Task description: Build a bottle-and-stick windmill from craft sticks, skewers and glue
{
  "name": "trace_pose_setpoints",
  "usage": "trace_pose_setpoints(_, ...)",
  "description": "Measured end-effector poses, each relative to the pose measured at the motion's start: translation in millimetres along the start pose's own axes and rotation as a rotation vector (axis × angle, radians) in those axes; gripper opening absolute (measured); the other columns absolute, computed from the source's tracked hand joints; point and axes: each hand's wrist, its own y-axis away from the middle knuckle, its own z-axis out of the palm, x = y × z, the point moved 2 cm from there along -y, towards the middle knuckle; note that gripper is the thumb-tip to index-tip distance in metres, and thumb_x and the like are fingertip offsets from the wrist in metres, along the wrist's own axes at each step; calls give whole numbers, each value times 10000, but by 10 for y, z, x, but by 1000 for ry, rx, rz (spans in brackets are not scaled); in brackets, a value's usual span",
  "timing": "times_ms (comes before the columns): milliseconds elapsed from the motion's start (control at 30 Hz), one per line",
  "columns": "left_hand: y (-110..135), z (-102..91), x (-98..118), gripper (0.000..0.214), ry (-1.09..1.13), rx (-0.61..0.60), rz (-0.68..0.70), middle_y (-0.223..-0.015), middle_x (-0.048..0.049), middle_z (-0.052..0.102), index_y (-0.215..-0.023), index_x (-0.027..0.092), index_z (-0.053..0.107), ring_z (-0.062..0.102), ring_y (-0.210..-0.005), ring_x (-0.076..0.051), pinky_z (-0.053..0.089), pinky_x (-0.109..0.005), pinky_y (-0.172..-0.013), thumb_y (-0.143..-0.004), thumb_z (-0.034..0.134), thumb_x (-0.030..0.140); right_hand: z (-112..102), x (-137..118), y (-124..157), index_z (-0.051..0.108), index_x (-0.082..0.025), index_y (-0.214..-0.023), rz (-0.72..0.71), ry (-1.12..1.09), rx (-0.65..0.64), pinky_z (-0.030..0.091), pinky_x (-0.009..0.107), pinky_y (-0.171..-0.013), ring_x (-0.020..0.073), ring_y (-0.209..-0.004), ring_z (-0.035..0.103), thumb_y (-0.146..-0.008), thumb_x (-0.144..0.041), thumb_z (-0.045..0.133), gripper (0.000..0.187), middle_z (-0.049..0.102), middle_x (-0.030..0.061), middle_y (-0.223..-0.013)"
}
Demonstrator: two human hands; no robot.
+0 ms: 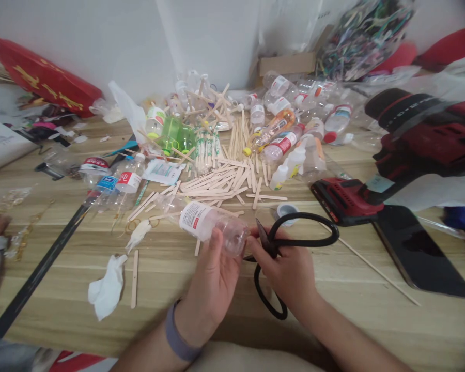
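A clear plastic bottle (197,219) with a white and red label lies tilted in my left hand (214,281), its base turned toward the right. My left fingers wrap round it from below, with the thumb on the near side. My right hand (290,268) holds black-handled scissors (273,247), one loop pointing right and the other hanging down. The scissor blades and my right fingertips are close to the bottle's base; whether the blades touch it I cannot tell.
Wooden craft sticks (217,181) are heaped mid-table, with several plastic bottles (282,142) behind. To the right stand a red and black power drill (411,139) and a phone (422,253). Crumpled tissue (107,287) and a long black strip (42,268) lie left.
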Motion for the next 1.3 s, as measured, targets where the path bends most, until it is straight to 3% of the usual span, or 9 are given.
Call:
trace_pose_setpoints(367, 32, -17, -30, 465, 15, 88, -18, -1162, -78, 706, -1059, 167, 676, 644, -1125, -226, 450, -363, -1087, -692, 869, 377, -40, 1, -35, 753, -207, -796, -29, 10, 8, 578, 302, -633, 220, -669, 723, -837, -303, 608, 178, 765, 48, -723)
trace_pose_setpoints(633, 5, -26, -37, 375, -40, 45, 15, -1179, -58, 696, -1103, 186, 667, 618, -1172, -219, 444, -350, -1078, -813, 765, 403, -14, 21, -18, 755, -201, -801, -20, 19, 18, 584, 312, -660, 226, -694, 730, -836, -318, 603, 196, 769, 57, -737)
trace_pose_setpoints(1033, 67, 55, -43, 285, -230, -66, 135, -1003, -7, 708, -932, 217, 702, 641, -1057, -175, 462, -267, -987, -786, 778, 450, -42, 7, -25, 750, -206, -736, 82, 32, 10, 552, 277, -517, 243, -622, 740, -808, -353, 635, 201, 770, 50, -675)
trace_pose_setpoints(1300, 64, 14, -93, 251, -241, -113, 166, -997, 1, 685, -1036, 234, 695, 628, -1046, -152, 441, -265, -1024, -856, 723, 408, -38, 6, -33, 684, -194, -671, 16, 66, 23, 511, 245, -512, 192, -557, 690, -786, -311, 616, 178, 732, 37, -618)
